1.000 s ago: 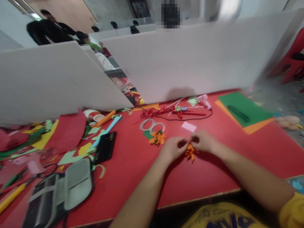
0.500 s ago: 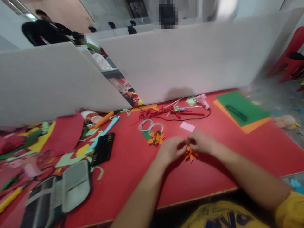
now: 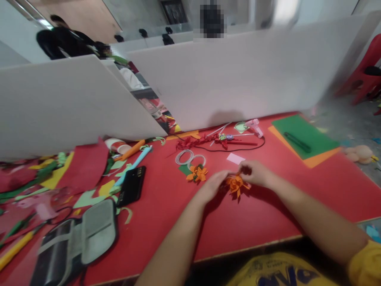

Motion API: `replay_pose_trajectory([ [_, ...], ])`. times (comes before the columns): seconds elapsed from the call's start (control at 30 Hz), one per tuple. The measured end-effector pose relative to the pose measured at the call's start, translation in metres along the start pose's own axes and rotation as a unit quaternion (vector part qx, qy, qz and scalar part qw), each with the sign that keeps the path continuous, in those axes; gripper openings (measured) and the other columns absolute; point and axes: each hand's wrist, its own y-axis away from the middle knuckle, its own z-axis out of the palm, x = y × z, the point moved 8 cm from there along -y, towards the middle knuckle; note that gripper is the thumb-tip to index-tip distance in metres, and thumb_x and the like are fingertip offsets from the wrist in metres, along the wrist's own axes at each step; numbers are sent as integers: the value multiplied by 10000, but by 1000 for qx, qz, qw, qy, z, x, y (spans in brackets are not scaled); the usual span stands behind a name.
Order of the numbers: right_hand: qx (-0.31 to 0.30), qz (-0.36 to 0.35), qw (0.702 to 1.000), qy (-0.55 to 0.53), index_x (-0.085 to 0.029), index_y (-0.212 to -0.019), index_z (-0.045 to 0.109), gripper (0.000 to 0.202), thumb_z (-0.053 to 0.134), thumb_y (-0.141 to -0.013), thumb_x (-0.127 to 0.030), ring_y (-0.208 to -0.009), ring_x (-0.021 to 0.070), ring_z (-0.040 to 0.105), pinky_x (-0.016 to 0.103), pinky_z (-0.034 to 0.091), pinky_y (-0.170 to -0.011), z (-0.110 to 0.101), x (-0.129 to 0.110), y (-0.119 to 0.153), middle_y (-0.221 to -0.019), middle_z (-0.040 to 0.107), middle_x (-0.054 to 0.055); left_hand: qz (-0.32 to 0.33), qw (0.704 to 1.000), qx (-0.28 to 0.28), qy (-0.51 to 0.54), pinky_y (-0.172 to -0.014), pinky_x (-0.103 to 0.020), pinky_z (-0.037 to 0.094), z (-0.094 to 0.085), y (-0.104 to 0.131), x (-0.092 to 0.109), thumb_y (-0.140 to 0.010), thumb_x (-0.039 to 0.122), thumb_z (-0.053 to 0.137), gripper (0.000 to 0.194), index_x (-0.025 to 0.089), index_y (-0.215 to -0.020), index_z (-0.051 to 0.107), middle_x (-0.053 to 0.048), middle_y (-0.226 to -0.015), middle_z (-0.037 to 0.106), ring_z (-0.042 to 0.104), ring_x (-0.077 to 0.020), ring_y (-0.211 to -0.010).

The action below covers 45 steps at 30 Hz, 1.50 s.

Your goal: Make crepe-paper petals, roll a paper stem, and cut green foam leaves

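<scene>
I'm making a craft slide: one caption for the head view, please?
Both hands at work on an orange flower over a red table, pink glue gun beyond.

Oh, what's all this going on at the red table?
A person is handling an orange flower with both bare hands. The left hand is at one side of it and the right hand at the other; the exact grip is too small to make out. A second orange flower lies nearby on the red table, beside some pale rings. Farther back is a pink glue gun, and off to the right are green and orange sheets.
</scene>
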Motion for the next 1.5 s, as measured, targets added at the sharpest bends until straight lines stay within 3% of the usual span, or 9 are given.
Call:
replay_pose_trajectory([
  [0.17, 13, -35, 999, -18, -190, -959, 789, 138, 682, -889, -138, -753, 151, 704, 264, 522, -732, -9, -11, 1, -867, 786, 34, -76, 985, -10, 154, -605, -302, 530, 3, -2, -19, -908, 661, 689, 587, 145, -1175, 775, -103, -893, 755, 661, -188, -671],
  [0.33, 29, -80, 995, 45, -192, -899, 803, 112, 711, -873, -134, -721, 146, 684, 253, 510, -694, -17, -24, 6, -852, 773, 34, -86, 982, -12, 165, -582, -273, 546, 6, 0, -13, -844, 572, 785, 492, 163, -1117, 787, -118, -985, 758, 686, -201, -757],
  [0.53, 26, -120, 980, 160, -207, -918, 811, 122, 722, -887, -130, -820, 177, 688, 272, 483, -749, -19, -33, 9, -916, 780, 52, -83, 984, -46, 149, -604, -295, 608, 15, 5, -3, -842, 587, 804, 527, 152, -1138, 773, -106, -914, 732, 684, -198, -734],
  [0.73, 35, -159, 961, 224, -222, -930, 798, 110, 751, -871, -141, -862, 206, 675, 294, 460, -748, -14, -42, 15, -912, 763, 55, -99, 979, -42, 174, -607, -313, 643, 15, 6, -3, -814, 608, 839, 536, 173, -1115, 754, -88, -948, 724, 697, -198, -737],
  [0.9, 49, -159, 972, 163, -215, -942, 799, 103, 716, -909, -164, -844, 195, 683, 300, 488, -755, -14, -43, 17, -908, 759, 57, -108, 974, -70, 185, -573, -276, 624, 21, 8, 0, -870, 515, 810, 419, 197, -1134, 743, -80, -991, 704, 703, -195, -762],
  [1.07, 87, -106, 991, -6, -223, -993, 778, 123, 754, -872, -230, -829, 182, 706, 299, 544, -722, -21, -31, 15, -947, 761, 53, -104, 968, -78, 213, -595, -254, 613, 22, 8, -1, -844, 413, 841, 403, 213, -1181, 746, -79, -1044, 706, 694, -192, -817],
  [1.27, 109, -4, 959, -260, -252, -1055, 710, 296, 794, -847, -445, -735, 181, 712, 326, 595, -605, -19, -6, 13, -980, 754, 41, -30, 971, -33, 236, -738, -304, 627, 13, 4, 8, -831, 399, 864, 362, 198, -1108, 745, -81, -1056, 733, 719, -212, -889],
  [1.37, 94, -7, 959, -268, -227, -970, 722, 288, 825, -809, -442, -711, 172, 701, 315, 590, -611, -16, -8, 12, -901, 753, 32, -5, 976, -31, 215, -826, -318, 611, 13, 5, 12, -822, 352, 883, 359, 205, -1119, 744, -81, -1111, 737, 733, -221, -959],
  [1.5, 90, -8, 971, -220, -216, -908, 742, 232, 823, -803, -406, -669, 158, 662, 302, 552, -610, -16, -12, 13, -859, 767, 39, -3, 983, -46, 177, -823, -304, 579, 16, 5, 6, -856, 330, 863, 307, 239, -1120, 734, -55, -1096, 728, 720, -202, -945],
])
